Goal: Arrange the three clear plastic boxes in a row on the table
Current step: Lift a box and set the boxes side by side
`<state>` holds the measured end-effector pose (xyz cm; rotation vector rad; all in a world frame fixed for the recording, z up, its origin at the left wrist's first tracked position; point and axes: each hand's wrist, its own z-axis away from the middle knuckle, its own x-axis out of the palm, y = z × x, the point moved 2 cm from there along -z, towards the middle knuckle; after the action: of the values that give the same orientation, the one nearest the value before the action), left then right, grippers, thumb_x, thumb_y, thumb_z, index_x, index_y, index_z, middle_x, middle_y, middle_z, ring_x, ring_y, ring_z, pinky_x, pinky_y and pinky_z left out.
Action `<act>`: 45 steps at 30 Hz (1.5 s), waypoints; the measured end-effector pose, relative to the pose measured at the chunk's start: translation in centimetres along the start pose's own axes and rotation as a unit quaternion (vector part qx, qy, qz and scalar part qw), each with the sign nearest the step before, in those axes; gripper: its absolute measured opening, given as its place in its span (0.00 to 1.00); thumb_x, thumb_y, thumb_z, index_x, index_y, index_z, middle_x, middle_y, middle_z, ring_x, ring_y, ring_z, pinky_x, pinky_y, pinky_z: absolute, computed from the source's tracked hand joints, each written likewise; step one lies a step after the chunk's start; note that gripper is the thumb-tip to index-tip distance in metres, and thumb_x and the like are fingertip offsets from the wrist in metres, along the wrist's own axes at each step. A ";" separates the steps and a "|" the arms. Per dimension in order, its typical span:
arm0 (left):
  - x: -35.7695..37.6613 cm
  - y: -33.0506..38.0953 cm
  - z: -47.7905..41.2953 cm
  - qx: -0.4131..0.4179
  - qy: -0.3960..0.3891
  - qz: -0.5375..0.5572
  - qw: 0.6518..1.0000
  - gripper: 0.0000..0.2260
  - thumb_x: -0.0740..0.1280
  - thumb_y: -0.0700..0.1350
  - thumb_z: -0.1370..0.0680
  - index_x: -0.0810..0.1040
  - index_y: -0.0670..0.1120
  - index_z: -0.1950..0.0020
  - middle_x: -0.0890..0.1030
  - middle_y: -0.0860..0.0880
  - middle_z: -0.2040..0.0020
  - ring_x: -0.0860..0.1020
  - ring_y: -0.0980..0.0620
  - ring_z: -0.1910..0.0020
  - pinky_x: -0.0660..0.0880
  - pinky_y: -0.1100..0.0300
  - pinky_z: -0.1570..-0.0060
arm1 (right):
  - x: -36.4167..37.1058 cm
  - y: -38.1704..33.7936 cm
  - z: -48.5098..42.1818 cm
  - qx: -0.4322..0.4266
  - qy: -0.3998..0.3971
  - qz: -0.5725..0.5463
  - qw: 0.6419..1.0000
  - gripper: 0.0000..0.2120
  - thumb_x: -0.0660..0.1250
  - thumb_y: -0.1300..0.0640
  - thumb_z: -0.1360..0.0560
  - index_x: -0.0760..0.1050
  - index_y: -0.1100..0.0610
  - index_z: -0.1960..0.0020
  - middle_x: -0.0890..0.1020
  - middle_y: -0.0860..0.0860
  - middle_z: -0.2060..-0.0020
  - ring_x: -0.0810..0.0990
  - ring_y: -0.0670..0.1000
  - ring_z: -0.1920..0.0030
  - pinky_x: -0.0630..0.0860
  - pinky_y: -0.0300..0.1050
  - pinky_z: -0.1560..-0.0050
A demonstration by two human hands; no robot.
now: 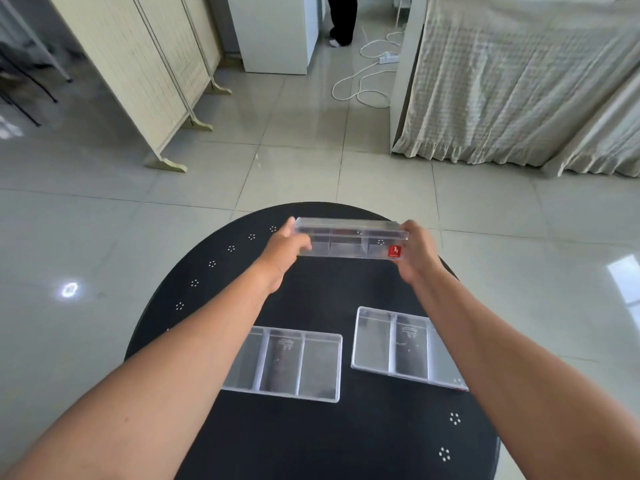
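Altogether three clear boxes: two flat on the table (pixel 311 445), one (pixel 349 239) gripped endwise between both hands (pixel 351 251).

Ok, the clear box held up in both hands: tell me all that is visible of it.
The held box is a long, shallow tray of clear plastic, split by partitions into three compartments, all apparently empty. A small red label sits at its right near corner. It is tilted, its open side facing the camera, over the far part of the black round table. The left hand grips its left end, the right hand its right end.
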<state>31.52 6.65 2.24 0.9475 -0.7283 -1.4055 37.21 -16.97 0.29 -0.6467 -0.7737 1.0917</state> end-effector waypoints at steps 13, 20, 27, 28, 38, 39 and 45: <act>-1.4 -6.7 -4.7 -0.045 -0.010 -0.008 0.999 0.28 0.58 0.42 0.26 0.67 0.54 0.25 0.75 0.52 0.29 0.71 0.50 0.29 0.63 0.48 0.27 | -1.3 3.6 -0.5 -0.001 -0.040 0.150 0.988 0.34 0.50 0.74 0.20 0.52 0.52 0.19 0.63 0.49 0.22 0.67 0.54 0.26 0.71 0.51 0.32; -0.8 -7.4 -4.0 -0.057 -0.006 -0.027 0.998 0.34 0.60 0.42 0.26 0.55 0.55 0.21 0.61 0.53 0.21 0.61 0.50 0.22 0.56 0.47 0.23 | -1.4 4.5 -0.9 -0.017 -0.026 0.222 0.975 0.37 0.53 0.76 0.22 0.51 0.51 0.19 0.64 0.48 0.22 0.67 0.53 0.25 0.69 0.54 0.28; -2.4 -4.2 0.7 -0.016 0.069 -0.052 0.996 0.27 0.60 0.50 0.19 0.56 0.53 0.20 0.59 0.51 0.20 0.60 0.50 0.22 0.59 0.51 0.27 | -0.6 3.0 2.4 -0.093 0.060 0.308 0.945 0.32 0.59 0.63 0.21 0.54 0.49 0.20 0.65 0.50 0.24 0.73 0.54 0.32 0.74 0.48 0.39; -2.9 -4.1 1.3 -0.008 0.077 -0.056 0.995 0.25 0.60 0.49 0.19 0.61 0.51 0.22 0.62 0.50 0.21 0.62 0.50 0.23 0.60 0.53 0.28 | -0.4 2.8 3.0 -0.109 0.075 0.315 0.940 0.31 0.59 0.61 0.22 0.58 0.49 0.21 0.66 0.51 0.24 0.73 0.55 0.31 0.73 0.51 0.37; -9.5 -6.6 11.3 0.009 0.165 -0.119 0.979 0.12 0.65 0.47 0.24 0.80 0.53 0.42 0.82 0.52 0.41 0.79 0.53 0.42 0.71 0.60 0.45 | 0.3 8.4 14.7 -0.163 0.070 0.375 0.910 0.16 0.58 0.64 0.24 0.79 0.59 0.40 0.78 0.49 0.62 0.73 0.48 0.68 0.68 0.42 0.63; -10.1 -7.3 11.8 -0.005 0.163 -0.121 0.979 0.14 0.66 0.48 0.24 0.79 0.52 0.40 0.81 0.50 0.39 0.78 0.52 0.41 0.71 0.59 0.43 | 0.2 9.1 15.8 -0.160 0.064 0.408 0.897 0.15 0.59 0.63 0.24 0.79 0.57 0.40 0.80 0.49 0.60 0.75 0.50 0.65 0.68 0.42 0.59; -11.8 -12.1 13.9 -0.093 0.100 -0.107 0.985 0.28 0.72 0.46 0.27 0.71 0.47 0.27 0.75 0.43 0.30 0.76 0.45 0.34 0.72 0.47 0.32 | -0.6 13.8 19.9 -0.107 0.021 0.555 0.825 0.11 0.61 0.54 0.23 0.81 0.57 0.53 0.84 0.57 0.58 0.80 0.62 0.53 0.71 0.47 0.58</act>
<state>12.82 17.67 -0.45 1.0240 -0.3445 -1.5098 13.65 -11.28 0.88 -1.3955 -0.4352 2.0489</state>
